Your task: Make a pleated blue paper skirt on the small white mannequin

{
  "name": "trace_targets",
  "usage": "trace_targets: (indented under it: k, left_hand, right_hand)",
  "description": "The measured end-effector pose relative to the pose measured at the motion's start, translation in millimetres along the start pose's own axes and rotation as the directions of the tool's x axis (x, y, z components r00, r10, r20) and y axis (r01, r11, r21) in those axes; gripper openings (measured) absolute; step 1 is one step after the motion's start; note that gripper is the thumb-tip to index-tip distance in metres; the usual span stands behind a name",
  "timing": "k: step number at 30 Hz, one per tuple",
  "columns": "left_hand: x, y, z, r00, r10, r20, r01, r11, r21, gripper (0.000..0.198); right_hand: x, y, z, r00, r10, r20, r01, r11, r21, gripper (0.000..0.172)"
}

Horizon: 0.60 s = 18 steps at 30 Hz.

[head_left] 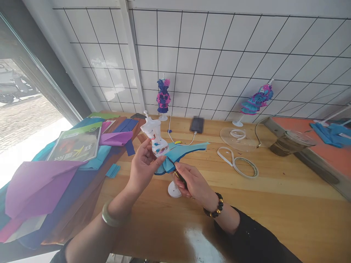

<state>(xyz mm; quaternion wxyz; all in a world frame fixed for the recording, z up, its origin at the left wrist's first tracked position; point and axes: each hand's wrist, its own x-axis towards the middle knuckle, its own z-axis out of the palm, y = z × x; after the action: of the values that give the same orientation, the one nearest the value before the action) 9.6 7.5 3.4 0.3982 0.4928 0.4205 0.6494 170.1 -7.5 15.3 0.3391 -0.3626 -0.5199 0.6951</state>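
A small white dress form leans to the left on its round white base, with paint-like smudges on its torso. Light-blue paper with a dark-blue edge is gathered round its lower part and spreads out to the right. My left hand is closed around the hip of the form, its thumb pressing the pleated paper. In my right hand are slim black tweezers with yellow lettering; their thin tip touches the paper beside my left thumb. Some right-hand fingers are hidden below.
Stacked coloured paper and a printed magazine lie at left, near blue strips. Two dressed forms, one purple-blue and one blue-pink, stand by the wall. Tape rolls, a phone-like device and a lidded cup sit rightward.
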Motion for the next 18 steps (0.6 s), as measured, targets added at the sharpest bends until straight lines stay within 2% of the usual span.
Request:
trace_targets:
  k: [10, 18]
  left_hand:
    - [0.3, 1.6, 2.0, 1.000, 0.008, -0.008, -0.008, 1.000, -0.019, 0.071]
    - [3.9, 1.9, -1.8, 0.999, -0.019, -0.050, 0.020, 1.000, 0.019, 0.072]
  right_hand:
    - [-0.2, 1.1, -0.8, 1.000, -0.002, -0.003, 0.002, 1.000, -0.009, 0.044]
    - [-2.2, -0.2, -1.7, 0.998, 0.054, 0.029, -0.054, 0.999, -0.006, 0.046]
